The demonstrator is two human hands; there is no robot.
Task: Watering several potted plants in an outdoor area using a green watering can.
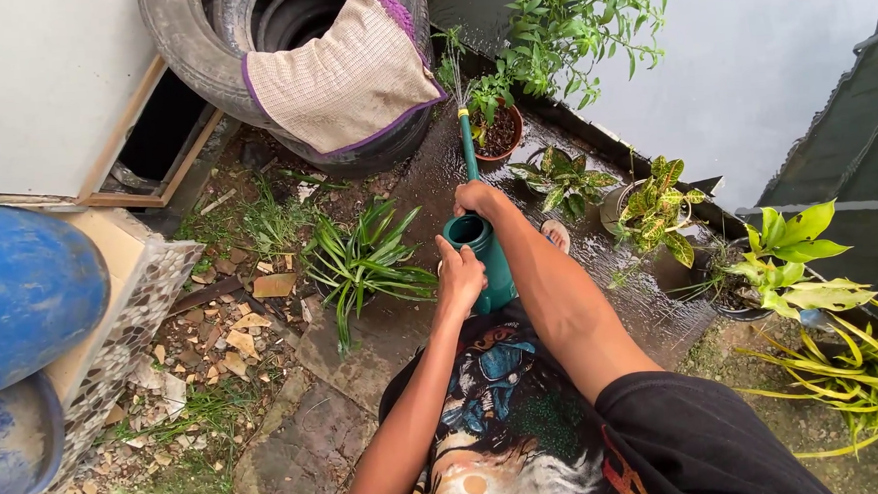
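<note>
1. We see a dark green watering can (487, 260) with an open round mouth and a long thin spout tipped in yellow, tilted forward; thin jets of water spray from its end.
2. Our left hand (459, 274) is wrapped around the can's body near the mouth, fingers closed on it.
3. Our right hand (481, 199) is closed around the base of the spout (we cannot see the fingertips).
4. The can is held above wet paving (425, 178), its spout aimed at a brown pot (501, 133) holding a small plant.
5. Tyres (248, 46) draped with a checked cloth (335, 77) stand just left of the pot; a wall (749, 50) with leafy pots along it hems in the right.
6. A spiky plant (365, 261) sits near the left hand; rubble (224, 338) and blue drums (16, 299) lie further left.
</note>
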